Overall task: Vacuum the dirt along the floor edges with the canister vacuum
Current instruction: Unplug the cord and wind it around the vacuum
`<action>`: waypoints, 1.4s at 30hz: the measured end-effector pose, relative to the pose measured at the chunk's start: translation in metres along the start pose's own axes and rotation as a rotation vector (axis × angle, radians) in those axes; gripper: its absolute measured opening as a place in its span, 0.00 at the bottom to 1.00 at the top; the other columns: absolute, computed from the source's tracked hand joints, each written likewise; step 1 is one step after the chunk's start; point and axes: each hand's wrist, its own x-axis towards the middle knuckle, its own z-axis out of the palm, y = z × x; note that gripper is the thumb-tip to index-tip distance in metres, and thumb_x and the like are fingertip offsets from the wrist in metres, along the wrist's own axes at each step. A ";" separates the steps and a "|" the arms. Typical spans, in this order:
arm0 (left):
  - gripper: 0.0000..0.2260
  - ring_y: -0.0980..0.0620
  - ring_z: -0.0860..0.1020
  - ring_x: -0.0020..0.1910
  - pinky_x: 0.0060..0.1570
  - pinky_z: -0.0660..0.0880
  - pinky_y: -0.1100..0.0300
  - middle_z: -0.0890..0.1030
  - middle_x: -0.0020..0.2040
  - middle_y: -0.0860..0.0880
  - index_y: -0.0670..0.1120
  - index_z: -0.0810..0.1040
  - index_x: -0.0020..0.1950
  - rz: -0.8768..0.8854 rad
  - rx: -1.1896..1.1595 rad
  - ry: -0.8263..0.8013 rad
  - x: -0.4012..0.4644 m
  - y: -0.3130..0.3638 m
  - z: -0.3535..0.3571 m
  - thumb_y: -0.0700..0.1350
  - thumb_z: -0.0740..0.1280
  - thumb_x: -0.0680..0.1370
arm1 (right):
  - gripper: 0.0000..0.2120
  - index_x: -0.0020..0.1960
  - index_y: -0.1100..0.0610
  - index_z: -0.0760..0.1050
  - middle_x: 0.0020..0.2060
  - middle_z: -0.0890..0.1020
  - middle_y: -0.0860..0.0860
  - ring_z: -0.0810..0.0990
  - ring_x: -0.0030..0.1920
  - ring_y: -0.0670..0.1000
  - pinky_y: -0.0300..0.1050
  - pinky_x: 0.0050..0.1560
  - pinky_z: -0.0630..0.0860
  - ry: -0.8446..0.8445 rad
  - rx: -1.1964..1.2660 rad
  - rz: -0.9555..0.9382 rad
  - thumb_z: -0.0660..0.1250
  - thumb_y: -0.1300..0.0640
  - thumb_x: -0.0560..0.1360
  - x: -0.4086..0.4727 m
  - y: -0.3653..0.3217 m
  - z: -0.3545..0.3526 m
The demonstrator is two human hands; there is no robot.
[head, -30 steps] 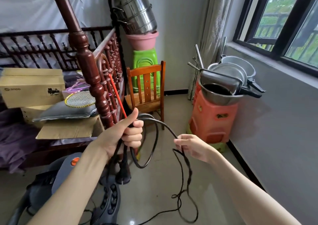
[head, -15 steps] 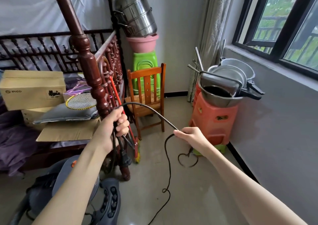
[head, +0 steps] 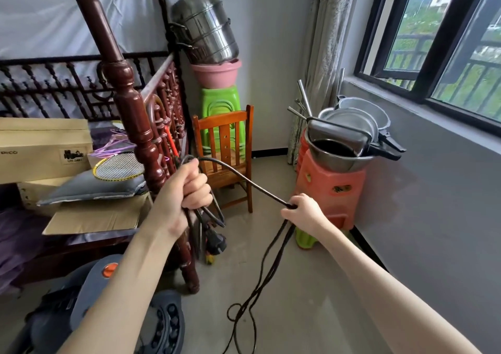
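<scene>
The grey canister vacuum (head: 89, 296) with an orange button sits on the floor at the lower left, partly behind my left arm. My left hand (head: 187, 191) grips a bundle of loops of its black power cord (head: 244, 180), and the plug (head: 215, 241) dangles below that fist. A taut stretch of cord runs from the bundle to my right hand (head: 303, 212), which pinches it. From there the cord drops in loose strands to the floor (head: 298, 313) and curls near the bottom edge.
A dark red wooden bed post (head: 135, 126) stands right behind my left hand. A wooden chair (head: 225, 147) is beyond it. Orange stools (head: 330, 191) stacked with metal pots stand by the grey wall under the window. Cardboard boxes (head: 40, 145) lie on the bed.
My left hand has risen and moved right with the gathered loops. My right hand has slid along the cord, and the stretch between both hands has pulled straight.
</scene>
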 end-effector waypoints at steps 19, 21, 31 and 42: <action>0.15 0.54 0.72 0.26 0.22 0.64 0.66 0.73 0.31 0.47 0.40 0.73 0.38 -0.045 0.569 0.138 0.007 -0.004 -0.026 0.49 0.60 0.80 | 0.14 0.38 0.58 0.83 0.30 0.76 0.59 0.69 0.31 0.45 0.43 0.36 0.65 -0.001 0.276 -0.247 0.70 0.49 0.75 -0.006 -0.021 -0.034; 0.16 0.52 0.78 0.32 0.27 0.72 0.65 0.79 0.35 0.45 0.39 0.77 0.42 -0.090 0.575 0.145 0.011 -0.006 -0.023 0.50 0.61 0.79 | 0.14 0.34 0.54 0.82 0.31 0.78 0.57 0.70 0.33 0.48 0.43 0.37 0.65 -0.067 0.278 -0.296 0.70 0.49 0.75 -0.011 -0.035 -0.041; 0.18 0.46 0.84 0.45 0.43 0.81 0.56 0.84 0.49 0.39 0.37 0.80 0.54 -0.306 0.560 0.077 0.010 -0.035 -0.006 0.49 0.56 0.82 | 0.11 0.35 0.51 0.75 0.26 0.74 0.41 0.71 0.27 0.37 0.31 0.33 0.65 -0.088 0.510 -0.270 0.73 0.56 0.73 -0.006 -0.069 -0.048; 0.15 0.53 0.78 0.40 0.36 0.75 0.62 0.82 0.54 0.49 0.48 0.75 0.62 -0.306 0.814 0.073 0.014 -0.044 -0.026 0.52 0.55 0.82 | 0.16 0.32 0.53 0.76 0.20 0.70 0.42 0.67 0.23 0.42 0.31 0.29 0.63 -0.111 0.369 -0.277 0.68 0.51 0.77 -0.004 -0.088 -0.038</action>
